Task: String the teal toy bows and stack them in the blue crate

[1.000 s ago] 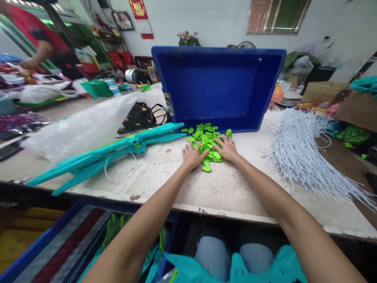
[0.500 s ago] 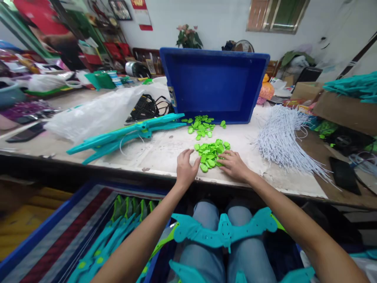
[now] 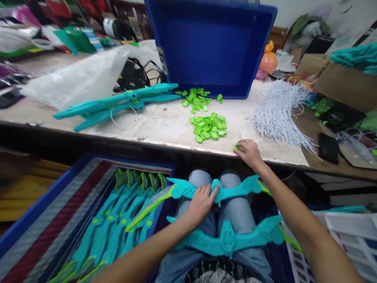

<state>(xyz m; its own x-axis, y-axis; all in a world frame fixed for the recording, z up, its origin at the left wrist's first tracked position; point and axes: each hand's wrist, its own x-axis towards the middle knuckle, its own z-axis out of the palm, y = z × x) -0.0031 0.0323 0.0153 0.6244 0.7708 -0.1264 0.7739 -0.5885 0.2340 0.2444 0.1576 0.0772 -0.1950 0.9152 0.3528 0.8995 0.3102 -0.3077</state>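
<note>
Standing tipped on the table point(image 3: 159, 126)'s far side is a blue plastic crate point(image 3: 212, 51); jeans legs point(image 3: 238, 207) make a shelf for the far teal winged strip point(image 3: 232, 192); the left hand point(image 3: 202, 204) lies on it, maybe steadying it, grip unclear; green tabs point(image 3: 209, 126) lie mid-table, likely for reach; the right hand point(image 3: 249, 151) pinches one tab point(image 3: 236, 147) at the near edge.

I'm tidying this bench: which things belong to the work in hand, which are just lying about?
Likely in use:
- turquoise part under the left hand
- green piece in the right hand
- loose green pieces

Seemingly lying about:
- white bag
- orange bag
</note>
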